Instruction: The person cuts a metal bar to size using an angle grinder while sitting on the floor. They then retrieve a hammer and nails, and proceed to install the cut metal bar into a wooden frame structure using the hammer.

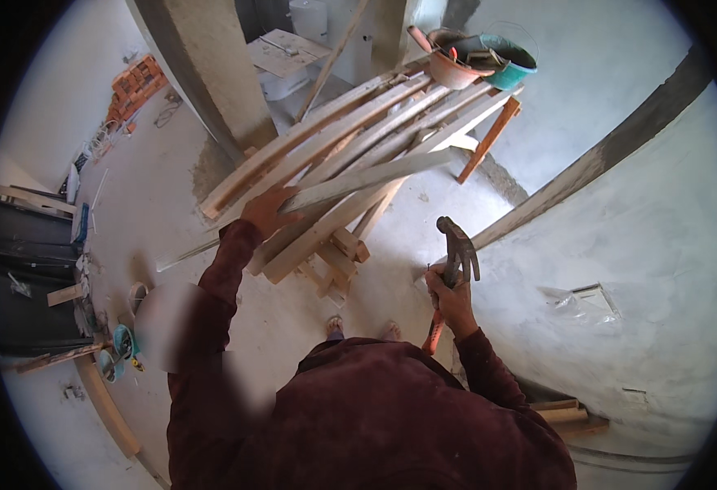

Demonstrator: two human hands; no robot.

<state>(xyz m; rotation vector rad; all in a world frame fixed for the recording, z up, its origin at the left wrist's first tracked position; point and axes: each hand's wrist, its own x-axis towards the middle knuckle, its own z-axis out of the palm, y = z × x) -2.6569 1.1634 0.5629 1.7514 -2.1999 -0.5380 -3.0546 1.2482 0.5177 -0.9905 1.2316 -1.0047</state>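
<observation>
My left hand is closed round a long, straight, pale grey bar. This bar lies slantwise over several wooden beams, one end off to the left above the floor and the other toward the far right. Whether it is metal or wood is hard to tell. In my right hand is a claw hammer, gripped just below its head, with the head up and the orange-red handle hanging below the fist. A thin nail-like tip shows by my right thumb, too small to be sure of.
The beams rest on wooden trestles. An orange bowl and a green bucket with tools stand at their far end. A concrete column rises at far left; a plastered wall runs along the right. Bricks are piled at the far left.
</observation>
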